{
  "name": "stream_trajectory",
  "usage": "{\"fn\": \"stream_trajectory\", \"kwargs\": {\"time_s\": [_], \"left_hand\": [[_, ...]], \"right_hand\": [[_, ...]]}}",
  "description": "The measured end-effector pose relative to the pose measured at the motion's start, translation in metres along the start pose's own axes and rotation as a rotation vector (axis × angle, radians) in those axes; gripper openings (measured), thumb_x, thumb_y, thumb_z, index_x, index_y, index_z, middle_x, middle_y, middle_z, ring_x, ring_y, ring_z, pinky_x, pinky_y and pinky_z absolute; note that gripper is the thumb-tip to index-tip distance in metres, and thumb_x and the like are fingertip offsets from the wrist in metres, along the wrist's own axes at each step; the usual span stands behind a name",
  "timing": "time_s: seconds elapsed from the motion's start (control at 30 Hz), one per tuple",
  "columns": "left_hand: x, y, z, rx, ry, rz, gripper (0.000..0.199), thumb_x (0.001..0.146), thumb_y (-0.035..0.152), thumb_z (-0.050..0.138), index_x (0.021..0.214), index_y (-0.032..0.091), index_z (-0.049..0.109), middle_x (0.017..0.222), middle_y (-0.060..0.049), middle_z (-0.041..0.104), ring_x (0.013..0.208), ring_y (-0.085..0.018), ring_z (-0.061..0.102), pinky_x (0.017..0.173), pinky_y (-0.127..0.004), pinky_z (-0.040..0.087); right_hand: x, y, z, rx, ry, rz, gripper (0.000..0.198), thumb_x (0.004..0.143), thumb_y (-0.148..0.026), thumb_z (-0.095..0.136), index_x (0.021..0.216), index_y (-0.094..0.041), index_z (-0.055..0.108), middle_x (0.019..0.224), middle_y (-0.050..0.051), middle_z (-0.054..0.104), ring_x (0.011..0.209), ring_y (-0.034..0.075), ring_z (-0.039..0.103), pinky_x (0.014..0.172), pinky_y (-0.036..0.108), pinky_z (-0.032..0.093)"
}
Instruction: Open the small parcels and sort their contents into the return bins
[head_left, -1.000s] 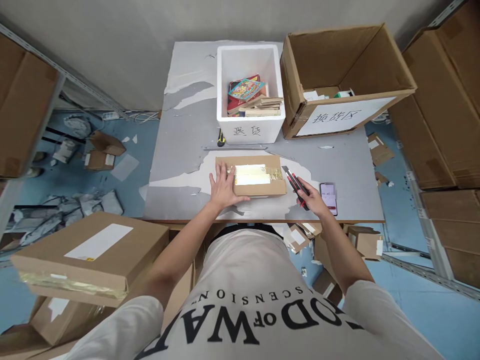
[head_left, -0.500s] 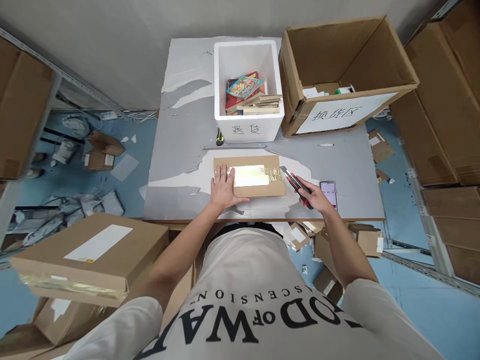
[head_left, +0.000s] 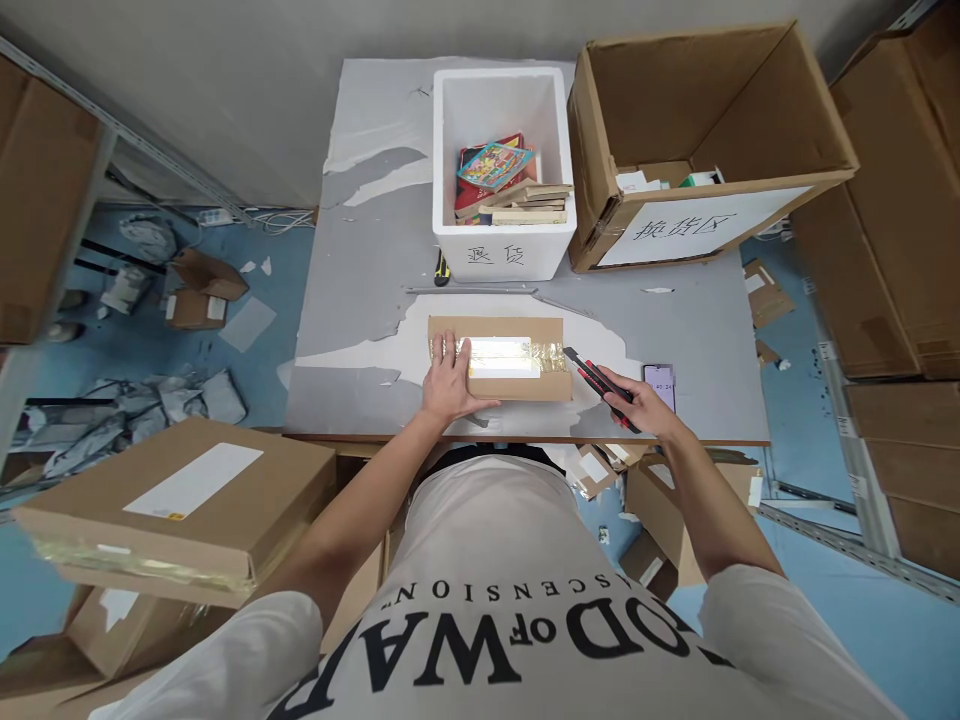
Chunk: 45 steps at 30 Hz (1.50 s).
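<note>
A small cardboard box [head_left: 551, 388] lies flat near the table's front edge, with a white label and clear tape across its top. My left hand [head_left: 448, 384] rests on the box's left end, fingers stretched over the top and thumb along the near side. In my right hand [head_left: 640, 403] is a red and black utility knife [head_left: 600, 382], its tip pointing at the taped right end of the box. Whether the blade touches the cardboard I cannot tell. A phone [head_left: 660, 385] with a lit screen lies just beyond my right hand.
A white foam box [head_left: 501, 255] holding several books stands at the back of the table [head_left: 360, 290]. Beside it is a large open carton [head_left: 720, 90] with a handwritten sign. A yellow and black cutter [head_left: 442, 267] lies before the foam box. Stacked cartons [head_left: 187, 500] stand at my left.
My right hand and the knife have shifted slightly to the right and toward me. My left hand stays on the box. The view has tilted slightly.
</note>
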<state>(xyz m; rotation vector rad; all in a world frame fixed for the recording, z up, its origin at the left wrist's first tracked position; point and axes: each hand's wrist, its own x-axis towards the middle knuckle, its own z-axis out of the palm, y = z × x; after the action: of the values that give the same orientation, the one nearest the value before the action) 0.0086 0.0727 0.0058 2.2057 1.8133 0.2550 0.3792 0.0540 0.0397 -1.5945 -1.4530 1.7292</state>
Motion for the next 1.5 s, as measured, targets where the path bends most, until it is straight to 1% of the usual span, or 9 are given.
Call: {"fn": "stream_trajectory", "kwargs": {"time_s": [0.2,0.3,0.43,0.67,1.0,1.1,1.3,1.4,1.5], "left_hand": [[0.000,-0.001,0.000,-0.025,-0.012,-0.003,0.135,0.045,0.085,0.064,0.148,0.009,0.023,0.156,-0.025,0.014,0.143,-0.046,0.005,0.108,-0.058,0.027],[0.000,-0.001,-0.001,-0.029,-0.020,0.010,0.136,0.044,0.085,0.065,0.149,0.010,0.022,0.156,-0.024,0.013,0.143,-0.046,0.005,0.109,-0.058,0.026],[0.000,0.000,-0.002,-0.021,-0.039,0.002,0.136,0.044,0.083,0.066,0.149,0.009,0.021,0.156,-0.024,0.012,0.143,-0.046,0.004,0.109,-0.057,0.027],[0.002,0.002,-0.005,-0.004,-0.060,-0.016,0.136,0.046,0.082,0.067,0.150,0.010,0.019,0.157,-0.022,0.012,0.144,-0.043,0.004,0.110,-0.055,0.028],[-0.002,0.007,-0.014,0.098,-0.110,-0.030,0.128,0.055,0.081,0.061,0.152,0.013,0.014,0.158,-0.021,0.009,0.145,-0.041,0.003,0.106,-0.064,0.026],[-0.002,0.006,-0.012,0.108,-0.092,-0.007,0.123,0.059,0.081,0.057,0.152,0.013,0.014,0.157,-0.022,0.010,0.145,-0.042,0.004,0.106,-0.067,0.019],[-0.003,0.004,-0.007,0.079,-0.017,-0.007,0.092,0.080,0.070,0.042,0.151,0.015,0.021,0.158,-0.019,0.013,0.146,-0.038,0.007,0.110,-0.065,0.010],[-0.003,0.004,-0.005,0.067,0.013,-0.001,0.090,0.081,0.069,0.043,0.149,0.013,0.025,0.157,-0.019,0.014,0.146,-0.038,0.007,0.111,-0.063,0.007],[-0.003,0.005,-0.005,0.064,0.036,0.006,0.087,0.081,0.068,0.045,0.147,0.014,0.030,0.156,-0.019,0.019,0.145,-0.038,0.011,0.111,-0.064,0.005]], "right_hand": [[-0.010,0.008,-0.010,-0.089,-0.051,0.057,0.070,0.083,-0.048,0.061,0.146,-0.028,0.038,0.073,-0.001,0.063,0.044,0.007,0.044,0.043,0.022,0.041],[-0.010,0.000,-0.022,-0.182,-0.108,0.039,0.065,0.084,-0.045,0.059,0.144,-0.029,0.041,0.081,0.000,0.066,0.045,0.006,0.044,0.042,0.022,0.041],[-0.011,-0.013,-0.034,-0.257,-0.180,0.047,0.064,0.084,-0.042,0.058,0.145,-0.028,0.040,0.070,-0.003,0.062,0.044,0.007,0.044,0.044,0.022,0.042],[-0.020,-0.009,-0.012,-0.211,-0.269,0.110,0.063,0.083,-0.045,0.059,0.141,-0.027,0.046,0.086,0.002,0.067,0.045,0.005,0.041,0.041,0.021,0.040],[-0.058,0.012,-0.046,-0.057,0.100,0.095,0.076,0.083,-0.051,0.059,0.148,-0.021,0.033,0.066,-0.001,0.056,0.049,0.011,0.047,0.045,0.025,0.043],[-0.045,0.037,-0.024,-0.170,0.205,0.074,0.068,0.089,-0.048,0.046,0.150,-0.021,0.029,0.069,0.000,0.058,0.053,0.014,0.051,0.052,0.029,0.048],[-0.001,0.075,0.042,-0.648,0.403,0.110,0.064,0.090,-0.026,0.029,0.153,-0.019,0.018,0.110,0.013,0.057,0.086,0.023,0.058,0.082,0.040,0.048],[0.018,0.090,0.058,-0.707,0.486,0.238,0.068,0.090,-0.023,0.027,0.154,-0.018,0.006,0.120,0.016,0.051,0.096,0.027,0.056,0.086,0.042,0.045],[0.035,0.105,0.063,-0.696,0.568,0.287,0.067,0.089,-0.023,0.028,0.153,-0.020,0.010,0.127,0.016,0.045,0.107,0.029,0.051,0.091,0.043,0.042]]}}
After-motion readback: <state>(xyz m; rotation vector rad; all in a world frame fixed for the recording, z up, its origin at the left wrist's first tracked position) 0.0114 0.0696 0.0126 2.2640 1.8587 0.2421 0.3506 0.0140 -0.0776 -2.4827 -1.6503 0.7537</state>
